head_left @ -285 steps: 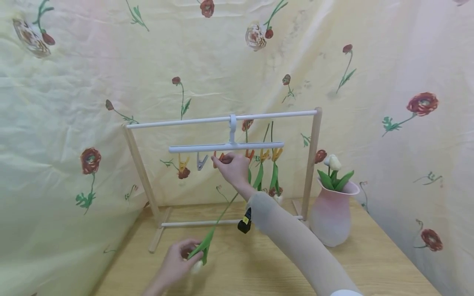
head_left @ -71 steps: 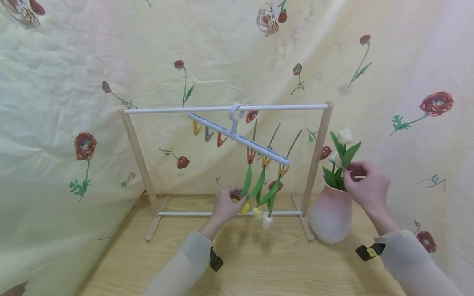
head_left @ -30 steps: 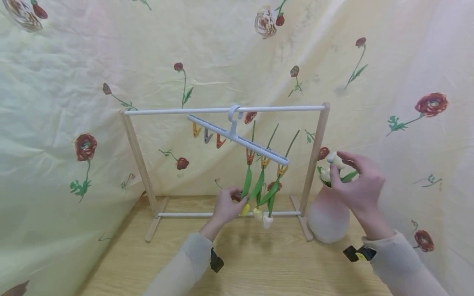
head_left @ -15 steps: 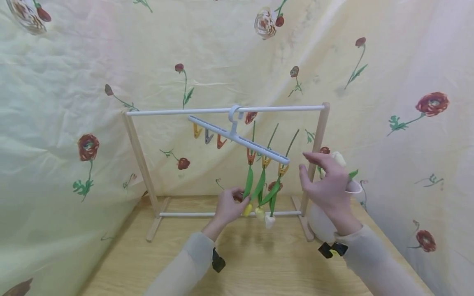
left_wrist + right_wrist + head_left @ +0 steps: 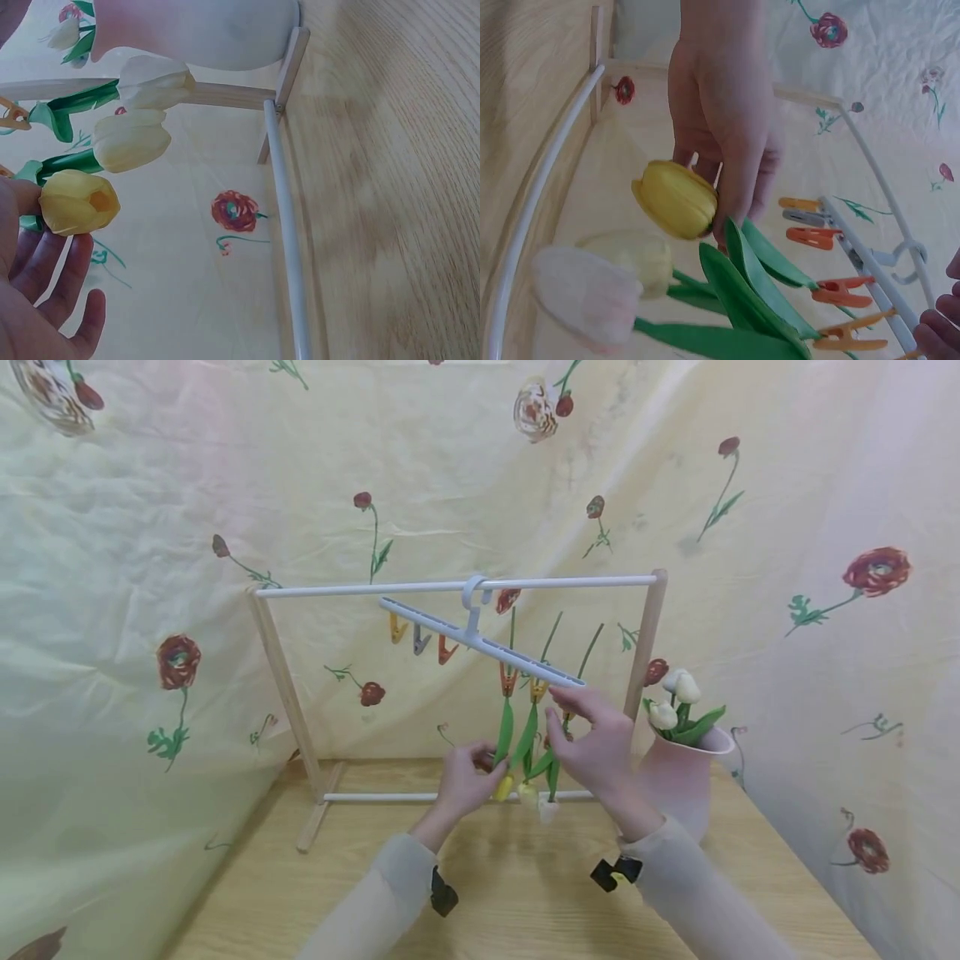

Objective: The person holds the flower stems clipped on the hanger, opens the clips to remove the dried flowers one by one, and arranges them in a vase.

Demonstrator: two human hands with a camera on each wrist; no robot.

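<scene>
My left hand (image 5: 465, 781) pinches the yellow tulip (image 5: 79, 202) close to its bloom, which hangs head down. Beside it hang a cream tulip (image 5: 133, 141) and a white tulip (image 5: 155, 81). Clips hold their stems to the right half of a pale hanger (image 5: 427, 624), which is tilted with that end lower. My right hand (image 5: 600, 743) is at the hanger's low end, thumb and index finger apart, partly covering the last clip. Three clips without flowers hang on the left half: a yellow clip (image 5: 397, 627), a grey clip (image 5: 421, 640) and an orange clip (image 5: 447, 649).
The hanger hooks over the white top bar (image 5: 360, 589) of a wooden-legged rack (image 5: 281, 677). A pink and white vase (image 5: 678, 772) with white tulips (image 5: 684, 687) stands right of the rack on the wooden table (image 5: 510, 893). Flowered cloth (image 5: 292, 468) surrounds it.
My right hand has left the white tulip in the vase and moved left to the hanger's low end. Earlier the hanger hung nearly level; my left hand has stayed at the yellow tulip lately.
</scene>
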